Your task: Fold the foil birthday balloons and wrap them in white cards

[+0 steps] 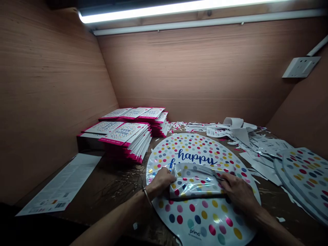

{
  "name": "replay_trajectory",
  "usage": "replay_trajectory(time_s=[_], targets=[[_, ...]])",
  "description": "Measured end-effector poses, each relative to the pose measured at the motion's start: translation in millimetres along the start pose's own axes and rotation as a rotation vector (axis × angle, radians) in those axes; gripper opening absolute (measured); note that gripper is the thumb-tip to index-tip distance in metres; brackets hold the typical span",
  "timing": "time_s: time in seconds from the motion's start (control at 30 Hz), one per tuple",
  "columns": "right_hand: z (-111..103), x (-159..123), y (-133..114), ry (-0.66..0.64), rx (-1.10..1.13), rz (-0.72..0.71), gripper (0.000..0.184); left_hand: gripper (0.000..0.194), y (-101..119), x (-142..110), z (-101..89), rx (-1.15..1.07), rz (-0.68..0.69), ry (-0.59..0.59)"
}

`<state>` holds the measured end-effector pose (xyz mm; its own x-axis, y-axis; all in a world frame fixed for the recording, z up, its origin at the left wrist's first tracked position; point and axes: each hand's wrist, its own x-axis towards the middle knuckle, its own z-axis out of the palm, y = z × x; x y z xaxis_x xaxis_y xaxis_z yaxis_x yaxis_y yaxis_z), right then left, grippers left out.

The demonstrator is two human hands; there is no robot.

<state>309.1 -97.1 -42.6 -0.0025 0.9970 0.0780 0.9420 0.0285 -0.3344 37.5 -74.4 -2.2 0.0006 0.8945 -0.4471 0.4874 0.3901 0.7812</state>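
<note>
A folded foil balloon [196, 184], white with coloured dots, is held between my two hands. My left hand [161, 180] pinches its left edge. At its right end, my right hand [237, 189] grips the fold with closed fingers. Beneath lies a flat, round foil balloon [194, 148] with the same dots and blue "happy" lettering; the line below that word is partly covered by the folded one. The word "prima" shows near its lower tip.
Stacks of pink-edged printed packets [125, 133] stand at the back left, near a flat printed card [64, 184]. More flat dotted balloons [304, 174] lie at right, beside paper strips [241, 131] and scraps. Wooden walls [192, 71] enclose the table; a socket [301, 67] is at right.
</note>
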Motion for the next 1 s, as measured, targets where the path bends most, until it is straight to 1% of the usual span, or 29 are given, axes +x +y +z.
replay_trajectory(time_s=[0.03, 0.07, 0.1, 0.13, 0.17, 0.2, 0.23, 0.27, 0.3, 0.33, 0.37, 0.4, 0.43, 0.47, 0.5, 0.53, 0.57, 0.6, 0.63, 0.67, 0.73, 0.77, 0.8, 0.83, 0.87, 0.93, 1.0], targets=[[-0.7, -0.7, -7.6, 0.069, -0.051, -0.031, 0.028, 0.013, 1.3, 3.6, 3.5, -0.036, -0.045, 0.0], [-0.9, -3.3, -15.4, 0.144, -0.09, -0.119, 0.033, 0.013, 1.2, 4.7, 8.4, -0.073, -0.084, -0.001], [-0.1, -7.3, -23.3, 0.208, -0.116, -0.254, 0.039, 0.014, 0.1, 3.3, 14.6, -0.108, -0.116, -0.007], [1.9, -12.3, -30.9, 0.251, -0.135, -0.419, 0.045, 0.013, -1.8, -0.6, 21.6, -0.141, -0.14, -0.019], [5.0, -17.5, -37.7, 0.262, -0.144, -0.583, 0.05, 0.011, -3.8, -6.5, 28.7, -0.17, -0.16, -0.037], [8.8, -22.3, -43.5, 0.236, -0.138, -0.715, 0.052, 0.009, -5.6, -14.2, 35.0, -0.193, -0.176, -0.058], [12.7, -26.2, -47.8, 0.18, -0.118, -0.792, 0.052, 0.01, -6.4, -23.2, 39.5, -0.216, -0.195, -0.085], [16.0, -29.2, -50.6, 0.116, -0.099, -0.829, 0.052, 0.015, -5.9, -33.0, 41.8, -0.225, -0.207, -0.103], [18.1, -31.3, -51.9, 0.055, -0.083, -0.844, 0.05, 0.019, -3.6, -43.0, 41.5, -0.21, -0.185, -0.098], [18.5, -32.8, -52.2, -0.006, -0.068, -0.868, 0.049, 0.024, 0.6, -52.6, 38.9, -0.168, -0.108, -0.06], [17.0, -34.1, -51.7, -0.058, -0.053, -0.896, 0.048, 0.027, 6.6, -60.7, 34.8, -0.103, 0.032, -0.007], [13.9, -35.5, -50.9, -0.108, -0.039, -0.928, 0.046, 0.029, 14.0, -66.6, 30.1, -0.026, 0.224, 0.028], [9.6, -37.3, -50.2, -0.15, -0.016, -0.948, 0.043, 0.03, 22.0, -69.2, 25.9, 0.051, 0.437, 0.009], [4.7, -39.3, -49.6, -0.179, 0.027, -0.96, 0.037, 0.031, 29.9, -67.8, 23.1, 0.102, 0.615, -0.084], [-0.2, -41.3, -49.1, -0.205, 0.087, -0.964, 0.032, 0.031, 36.6, -62.0, 21.8, 0.104, 0.702, -0.248], [-4.4, -42.9, -48.4, -0.23, 0.163, -0.962, 0.029, 0.031, 41.5, -51.9, 22.0, 0.069, 0.699, -0.438], [-7.7, -43.8, -47.3, -0.259, 0.261, -0.957, 0.028, 0.031, 44.3, -38.2, 23.2, 0.014, 0.631, -0.609], [-9.9, -43.3, -45.7, -0.292, 0.388, -0.927, 0.028, 0.034, 44.9, -22.1, 24.9, -0.05, 0.529, -0.72], [-10.7, -40.9, -43.4, -0.317, 0.544, -0.834, 0.027, 0.039, 43.6, -4.8, 26.3, -0.096, 0.454, -0.76], [-10.5, -36.4, -40.6, -0.347, 0.728, -0.66, 0.026, 0.045, 41.0, 12.2, 27.2, -0.134, 0.404, -0.762], [-7.1, -20.9, -33.9, -0.354, 1.067, -0.148, 0.024, 0.056, 34.3, 41.5, 27.5, -0.185, 0.359, -0.703], [-4.4, -10.6, -30.5, -0.334, 1.167, 0.099, 0.022, 0.059, 31.5, 52.7, 27.6, -0.205, 0.338, -0.663], [-1.4, 0.5, -27.4, -0.308, 1.212, 0.289, 0.02, 0.058, 29.7, 61.5, 28.4, -0.213, 0.317, -0.621], [1.7, 11.5, -24.6, -0.286, 1.213, 0.397, 0.017, 0.054, 29.0, 68.3, 30.5, -0.206, 0.297, -0.579], [4.5, 21.6, -22.1, -0.266, 1.186, 0.447, 0.013, 0.049, 29.5, 73.5, 34.0, -0.184, 0.277, -0.538], [8.3, 36.6, -17.2, -0.235, 1.105, 0.475, 0.012, 0.037, 33.1, 81.7, 45.2, -0.119, 0.224, -0.443], [8.2, 44.1, -11.1, -0.213, 0.997, 0.464, 0.016, 0.026, 38.3, 88.5, 58.4, -0.051, 0.163, -0.33]])
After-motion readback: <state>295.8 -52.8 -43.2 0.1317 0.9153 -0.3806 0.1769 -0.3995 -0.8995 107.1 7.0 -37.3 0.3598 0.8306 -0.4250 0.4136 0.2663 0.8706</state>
